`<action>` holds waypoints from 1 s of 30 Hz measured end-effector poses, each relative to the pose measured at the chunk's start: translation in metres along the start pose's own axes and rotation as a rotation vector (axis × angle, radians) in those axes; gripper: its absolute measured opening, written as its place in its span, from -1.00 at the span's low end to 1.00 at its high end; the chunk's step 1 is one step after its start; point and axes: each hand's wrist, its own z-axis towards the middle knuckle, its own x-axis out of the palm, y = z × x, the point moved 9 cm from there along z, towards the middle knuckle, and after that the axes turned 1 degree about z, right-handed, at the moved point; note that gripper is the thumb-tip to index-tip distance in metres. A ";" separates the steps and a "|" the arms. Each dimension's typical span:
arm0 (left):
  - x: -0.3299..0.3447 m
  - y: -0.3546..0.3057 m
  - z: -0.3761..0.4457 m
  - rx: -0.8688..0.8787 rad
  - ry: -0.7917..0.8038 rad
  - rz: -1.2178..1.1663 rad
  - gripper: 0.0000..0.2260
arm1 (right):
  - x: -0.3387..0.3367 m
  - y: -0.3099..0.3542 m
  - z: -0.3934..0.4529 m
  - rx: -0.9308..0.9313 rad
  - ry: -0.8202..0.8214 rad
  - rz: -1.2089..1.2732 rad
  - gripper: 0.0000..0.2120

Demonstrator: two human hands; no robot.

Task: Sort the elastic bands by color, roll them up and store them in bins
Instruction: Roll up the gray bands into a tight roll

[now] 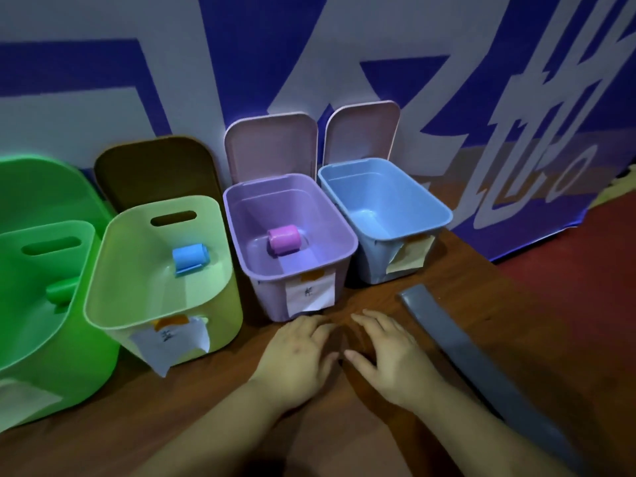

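- Your left hand [298,352] and right hand [392,352] lie palm-down side by side on the brown tabletop [430,287], thumbs almost touching
- Fingers of both hands are stretched out and relaxed; you have hold of nothing that can be made out, though the patch of tabletop between your fingertips is too dark to read
- Just to the right of your right hand, a grey elastic band [457,342] lies flat and unrolled, running from ahead of your fingers back along your right forearm, apart from the hand
- Straight ahead of your left hand stands the purple bin [344,232], with a rolled pink band [284,238] on its floor and a paper label [311,296] on its near wall
- Ahead and to the right of your right hand is the blue bin [437,208], with a label peeling off its front
- To the left of your left hand is the yellow-green bin [113,304], holding a rolled blue band [189,258]
- Farther left is the bright green bin [86,356], with a rolled green band [62,292] inside
- The bin lids lean open against the blue and white banner [241,63] beyond the bins
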 end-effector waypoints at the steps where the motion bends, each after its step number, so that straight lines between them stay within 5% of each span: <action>1: 0.003 0.003 -0.003 0.024 -0.020 0.000 -0.61 | 0.005 0.004 -0.001 -0.017 -0.004 -0.005 -0.22; 5: 0.007 0.015 -0.018 0.073 -0.120 -0.027 -0.59 | 0.027 0.014 -0.004 -0.082 0.031 -0.067 -0.40; 13: -0.001 0.012 -0.063 -0.018 -0.162 0.016 -0.59 | 0.029 0.037 -0.044 -0.182 -0.104 -0.075 -0.44; 20: -0.014 -0.030 -0.115 -0.160 -0.079 -0.028 -0.60 | 0.007 0.028 -0.110 -0.097 -0.106 0.005 -0.46; 30: 0.003 -0.079 -0.068 -0.220 0.073 -0.060 -0.55 | -0.029 -0.074 -0.103 0.229 -0.195 0.036 -0.42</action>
